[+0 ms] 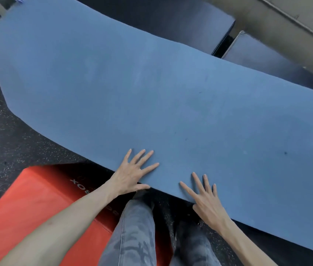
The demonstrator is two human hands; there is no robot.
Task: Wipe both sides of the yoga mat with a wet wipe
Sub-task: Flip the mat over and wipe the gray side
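Blue yoga mat [171,96] spread wide, both hands flat on its near edge.
Left hand [132,174] and right hand [206,198] each rest with a wide grip, fingers straight and splayed, holding nothing. The mat lies across dark boxes [199,22] and above a red box [36,204] on the speckled floor [2,143].

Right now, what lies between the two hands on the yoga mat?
Only bare blue yoga mat: the head view shows nothing between the left hand and right hand, and no wet wipe.
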